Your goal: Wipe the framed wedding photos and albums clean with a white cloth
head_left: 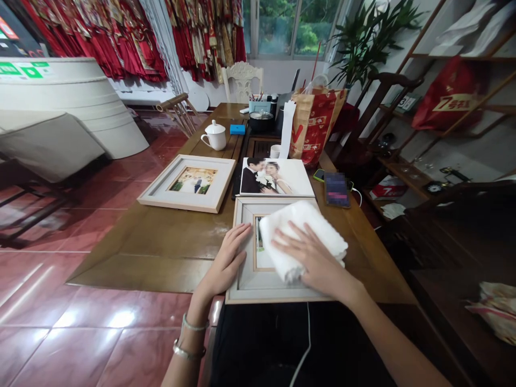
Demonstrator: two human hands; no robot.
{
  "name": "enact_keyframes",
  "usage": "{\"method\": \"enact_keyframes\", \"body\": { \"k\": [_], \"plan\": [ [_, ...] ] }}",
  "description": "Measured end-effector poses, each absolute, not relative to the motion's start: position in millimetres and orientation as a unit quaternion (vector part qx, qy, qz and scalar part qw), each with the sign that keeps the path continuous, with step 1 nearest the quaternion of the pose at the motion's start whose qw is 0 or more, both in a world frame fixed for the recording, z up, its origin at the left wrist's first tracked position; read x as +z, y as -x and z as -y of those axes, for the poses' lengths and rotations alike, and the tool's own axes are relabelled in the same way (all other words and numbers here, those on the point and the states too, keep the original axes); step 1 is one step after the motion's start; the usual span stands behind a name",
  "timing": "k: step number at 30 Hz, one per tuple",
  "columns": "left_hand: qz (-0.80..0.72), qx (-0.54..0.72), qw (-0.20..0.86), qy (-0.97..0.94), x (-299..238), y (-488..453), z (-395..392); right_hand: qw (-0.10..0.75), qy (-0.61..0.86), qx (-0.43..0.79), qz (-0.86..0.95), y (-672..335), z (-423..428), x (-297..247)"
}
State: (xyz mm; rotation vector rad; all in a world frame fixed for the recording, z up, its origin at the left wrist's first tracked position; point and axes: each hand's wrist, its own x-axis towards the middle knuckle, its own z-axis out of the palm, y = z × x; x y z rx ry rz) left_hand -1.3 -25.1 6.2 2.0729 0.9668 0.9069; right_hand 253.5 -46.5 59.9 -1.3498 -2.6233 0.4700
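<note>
Right hand point(318, 259) flat on towel point(300, 217), half-hiding frame point(246, 285); left hand point(228, 259) open on its edge

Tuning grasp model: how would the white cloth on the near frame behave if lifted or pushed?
Probably floppy: the cloth lies in soft folds and dents under the right hand. Likely light, given its fluffy look. Pushed, it should slide over the frame's smooth face, bunching rather than rolling.

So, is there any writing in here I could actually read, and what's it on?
"7": on the red bag on the shelf; the characters after it are blurred.
Paper bag print: too blurred to read.
Green signs, far left: too small.
Phone screen: blurred.
</note>
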Motion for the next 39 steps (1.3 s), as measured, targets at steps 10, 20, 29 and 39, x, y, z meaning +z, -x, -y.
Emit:
{"method": "enact_keyframes", "body": {
  "k": [10,20,29,39],
  "plan": [
    [-0.368,0.35,0.339,-0.792,8,1,25,0.061,0.432,0.25,0.864,-303,100,86],
    [-0.396,0.355,0.344,-0.774,10,-2,27,0.066,0.525,0.136,0.838,-252,68,62],
    [-0.388,0.36,0.346,-0.775,7,0,25,0.055,0.289,0.331,0.896,-223,93,84],
    [-0.361,0.349,0.343,-0.794,10,0,24,0.055,0.501,0.175,0.846,-309,79,74]
  ]
}}
